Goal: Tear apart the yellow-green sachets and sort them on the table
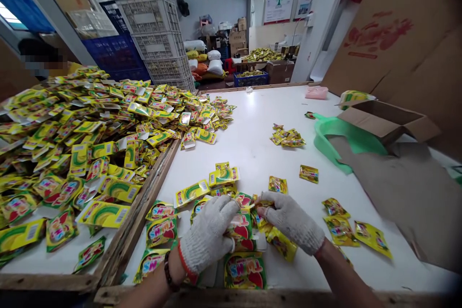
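Note:
My left hand (209,231), in a white knit glove with an orange cuff, lies over green and yellow candy packets at the front of the white table. Its fingers curl onto a green packet with a watermelon picture (241,224). My right hand (290,219), gloved too, has thumb and fingers pinched together at small yellow packets (262,221) beside that packet; what exactly lies between the fingertips is hidden. More green packets (161,231) lie left of my left hand, and a yellow packet (192,192) rests above it. Another green packet (245,271) lies near the front edge.
A large heap of packets (90,130) covers the left side behind a wooden strip (144,197). Small yellow packets (288,137) lie farther back, others (339,228) at the right. An open carton (382,118) and green plastic (346,142) sit back right. A person's head shows far left.

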The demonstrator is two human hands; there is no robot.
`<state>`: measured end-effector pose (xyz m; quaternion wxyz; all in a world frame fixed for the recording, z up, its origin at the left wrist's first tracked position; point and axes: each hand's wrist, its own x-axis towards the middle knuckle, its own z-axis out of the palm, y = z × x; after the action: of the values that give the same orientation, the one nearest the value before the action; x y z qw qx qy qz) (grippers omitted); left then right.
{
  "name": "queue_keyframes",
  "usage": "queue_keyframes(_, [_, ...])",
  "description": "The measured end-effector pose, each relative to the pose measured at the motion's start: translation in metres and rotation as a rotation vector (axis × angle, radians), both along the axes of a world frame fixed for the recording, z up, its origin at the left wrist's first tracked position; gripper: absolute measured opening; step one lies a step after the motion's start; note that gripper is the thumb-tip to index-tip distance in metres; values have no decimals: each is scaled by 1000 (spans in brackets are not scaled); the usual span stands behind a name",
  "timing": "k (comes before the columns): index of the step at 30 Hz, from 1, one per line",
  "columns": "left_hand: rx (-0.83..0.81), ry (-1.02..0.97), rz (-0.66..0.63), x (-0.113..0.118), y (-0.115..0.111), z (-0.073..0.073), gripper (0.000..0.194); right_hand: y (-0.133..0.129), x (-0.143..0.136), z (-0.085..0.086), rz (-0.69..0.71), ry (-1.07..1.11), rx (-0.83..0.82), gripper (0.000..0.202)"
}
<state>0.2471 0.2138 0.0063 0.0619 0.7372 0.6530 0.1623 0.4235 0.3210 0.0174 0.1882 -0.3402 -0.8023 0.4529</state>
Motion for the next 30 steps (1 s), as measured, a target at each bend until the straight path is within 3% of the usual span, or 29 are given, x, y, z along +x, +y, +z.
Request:
queue_keyframes(6, [73, -60, 140, 13, -8, -12, 56, -23, -8, -8, -152, 95, 13, 15])
queue_keyframes(11, [104, 17, 189, 16, -13, -4, 56, -25, 0, -6, -185, 169, -245, 19])
queue_keyframes(15, [153, 69, 149, 20, -13, -10, 59, -32, 1, -6, -221, 166, -106, 20])
queue_keyframes(21, [152, 118, 141, 21, -17, -22, 62, -34, 4, -5, -40, 104, -106, 20])
queue_keyframes(27, [199, 61, 86, 20, -16, -23, 69, -49, 13, 10, 150, 80, -466, 21])
queue_keyframes(30, [203, -25, 92, 28, -18, -17, 65, -53, 9, 12, 150, 148, -475, 19])
